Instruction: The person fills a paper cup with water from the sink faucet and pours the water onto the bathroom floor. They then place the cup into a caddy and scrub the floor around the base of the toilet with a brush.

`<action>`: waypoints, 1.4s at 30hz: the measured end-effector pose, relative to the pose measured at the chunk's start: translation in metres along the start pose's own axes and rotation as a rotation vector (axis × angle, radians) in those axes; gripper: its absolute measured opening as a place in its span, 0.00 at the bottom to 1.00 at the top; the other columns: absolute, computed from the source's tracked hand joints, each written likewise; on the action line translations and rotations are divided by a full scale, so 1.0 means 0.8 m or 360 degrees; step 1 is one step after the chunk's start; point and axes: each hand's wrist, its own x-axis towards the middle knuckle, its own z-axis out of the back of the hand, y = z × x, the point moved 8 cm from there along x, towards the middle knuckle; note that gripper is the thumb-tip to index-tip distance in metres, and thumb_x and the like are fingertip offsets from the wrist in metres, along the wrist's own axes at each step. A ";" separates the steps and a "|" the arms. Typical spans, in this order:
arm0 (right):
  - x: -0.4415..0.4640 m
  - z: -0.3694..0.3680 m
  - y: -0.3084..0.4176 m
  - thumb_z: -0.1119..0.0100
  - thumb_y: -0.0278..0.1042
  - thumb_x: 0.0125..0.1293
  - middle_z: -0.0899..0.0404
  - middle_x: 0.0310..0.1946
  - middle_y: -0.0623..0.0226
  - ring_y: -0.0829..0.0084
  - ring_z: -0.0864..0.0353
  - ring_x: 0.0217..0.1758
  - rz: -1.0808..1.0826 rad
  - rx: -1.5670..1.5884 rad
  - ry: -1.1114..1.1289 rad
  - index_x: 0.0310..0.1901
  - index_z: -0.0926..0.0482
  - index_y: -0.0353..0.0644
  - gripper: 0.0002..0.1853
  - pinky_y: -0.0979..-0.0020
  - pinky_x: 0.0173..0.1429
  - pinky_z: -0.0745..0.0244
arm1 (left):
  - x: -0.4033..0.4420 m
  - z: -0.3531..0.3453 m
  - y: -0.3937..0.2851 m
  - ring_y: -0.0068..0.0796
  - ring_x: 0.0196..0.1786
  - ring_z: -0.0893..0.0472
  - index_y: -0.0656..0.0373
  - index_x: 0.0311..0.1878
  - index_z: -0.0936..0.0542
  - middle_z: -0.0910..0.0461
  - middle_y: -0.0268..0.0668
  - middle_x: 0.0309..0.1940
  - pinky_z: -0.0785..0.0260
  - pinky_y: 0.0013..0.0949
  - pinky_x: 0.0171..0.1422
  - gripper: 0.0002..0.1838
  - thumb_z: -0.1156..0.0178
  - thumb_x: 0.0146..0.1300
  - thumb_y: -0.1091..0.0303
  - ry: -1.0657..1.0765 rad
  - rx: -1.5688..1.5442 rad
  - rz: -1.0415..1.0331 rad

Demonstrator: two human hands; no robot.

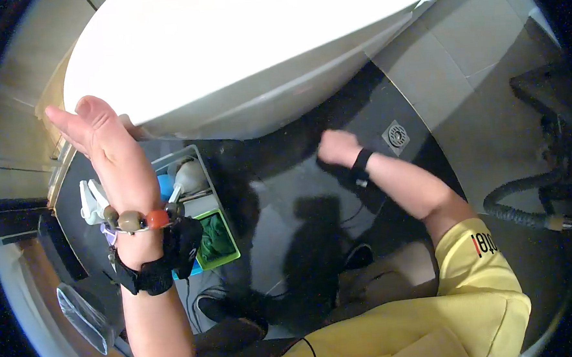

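My left hand is at the near left end of a white bathtub, with thumb and a finger stretched out and apart. I cannot tell whether it touches the tub's rim. A beaded bracelet and a black strap are around that wrist. My right hand is closed into a fist low over the dark tiled floor, below the tub's side. What it holds, if anything, is hidden. Under my left forearm stands a grey caddy with a green tray holding a dark green cloth or pad.
A square floor drain lies right of my right hand. A ribbed grey hose curves at the far right. A white spray-bottle head is beside the caddy. At lower left is a clear plastic-lined bin.
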 end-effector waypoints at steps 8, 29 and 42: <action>0.009 0.039 -0.025 0.52 0.37 0.54 0.21 0.37 0.49 0.51 0.21 0.43 -0.0138 0.0111 -0.0161 0.35 0.20 0.38 0.14 0.57 0.46 0.26 | 0.001 -0.001 -0.001 0.49 0.72 0.68 0.74 0.66 0.64 0.66 0.60 0.68 0.73 0.40 0.73 0.52 0.69 0.60 0.30 -0.0003 0.0023 -0.0043; 0.007 0.033 -0.017 0.55 0.37 0.56 0.21 0.38 0.48 0.52 0.22 0.44 -0.0090 -0.0005 -0.0106 0.37 0.21 0.35 0.16 0.57 0.50 0.28 | 0.003 -0.002 -0.004 0.50 0.72 0.68 0.72 0.67 0.65 0.66 0.60 0.68 0.73 0.41 0.73 0.52 0.69 0.60 0.30 -0.0082 -0.0010 -0.0116; 0.033 0.052 -0.107 0.51 0.38 0.55 0.21 0.37 0.49 0.52 0.21 0.42 -0.0329 0.0121 -0.0275 0.34 0.19 0.38 0.15 0.58 0.47 0.26 | 0.000 -0.001 -0.004 0.47 0.73 0.64 0.72 0.67 0.62 0.65 0.57 0.69 0.71 0.38 0.73 0.48 0.69 0.63 0.34 -0.0137 0.0065 -0.0122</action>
